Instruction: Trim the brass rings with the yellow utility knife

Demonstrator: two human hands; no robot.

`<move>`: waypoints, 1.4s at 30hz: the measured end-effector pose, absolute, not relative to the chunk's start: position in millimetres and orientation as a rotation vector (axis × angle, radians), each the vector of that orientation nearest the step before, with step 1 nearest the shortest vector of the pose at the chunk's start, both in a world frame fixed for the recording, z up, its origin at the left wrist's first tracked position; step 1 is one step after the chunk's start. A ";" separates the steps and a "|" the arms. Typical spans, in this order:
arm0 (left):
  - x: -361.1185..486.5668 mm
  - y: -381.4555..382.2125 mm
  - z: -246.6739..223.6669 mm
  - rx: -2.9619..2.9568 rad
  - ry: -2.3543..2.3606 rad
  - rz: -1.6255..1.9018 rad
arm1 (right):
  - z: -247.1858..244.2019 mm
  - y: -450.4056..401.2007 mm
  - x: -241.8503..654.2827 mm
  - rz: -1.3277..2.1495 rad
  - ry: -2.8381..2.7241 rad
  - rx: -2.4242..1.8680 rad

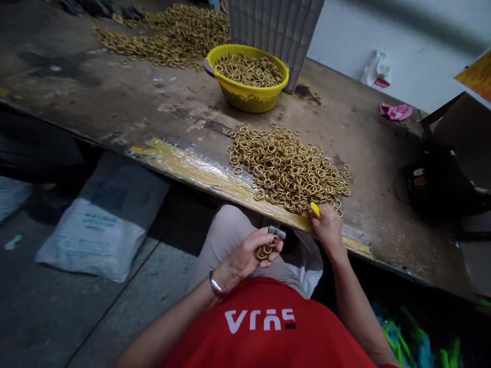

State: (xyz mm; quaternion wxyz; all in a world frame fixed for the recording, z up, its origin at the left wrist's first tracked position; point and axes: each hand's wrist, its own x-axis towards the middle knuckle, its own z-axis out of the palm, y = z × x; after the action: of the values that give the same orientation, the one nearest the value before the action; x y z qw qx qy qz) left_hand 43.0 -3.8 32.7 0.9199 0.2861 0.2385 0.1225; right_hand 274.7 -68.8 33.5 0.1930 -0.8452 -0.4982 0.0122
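Several brass-coloured rings (pixel 265 249) lie in my left hand (pixel 247 254), held by curled fingers above my lap; a grey wrap covers one fingertip. My right hand (pixel 328 227) is closed around a small yellow tool (pixel 315 209) with a dark tip, at the table's front edge. The tip touches or hovers over the near side of a heap of loose rings (pixel 287 166); I cannot tell which. Behind that heap stands a yellow basin (pixel 249 99) filled with more rings.
A larger ring pile (pixel 184 36) lies at the back left, beside an upright grey ribbed panel (pixel 272 36). The wooden table (pixel 184 107) has yellow tape on its front edge. A pink cloth (pixel 395 111) and black bag (pixel 441 184) are at right; a white sack (pixel 99 225) lies on the floor.
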 end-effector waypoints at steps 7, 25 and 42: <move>60.9 -5.7 29.6 0.822 0.653 0.407 | 58.6 -77.2 238.1 0.955 -0.777 -1.711; 48.2 -20.9 36.8 1.402 0.904 0.768 | 62.9 -83.8 177.8 0.967 -0.833 -1.666; 47.2 -13.3 32.8 0.858 0.702 0.504 | 50.4 -105.2 191.0 0.354 -1.694 -2.185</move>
State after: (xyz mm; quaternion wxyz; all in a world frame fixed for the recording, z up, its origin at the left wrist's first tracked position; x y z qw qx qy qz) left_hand 47.2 -13.3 32.8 0.8203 0.4031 0.3295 0.2368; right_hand 191.0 -105.2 50.4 0.1762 -0.7717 -0.5982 0.1251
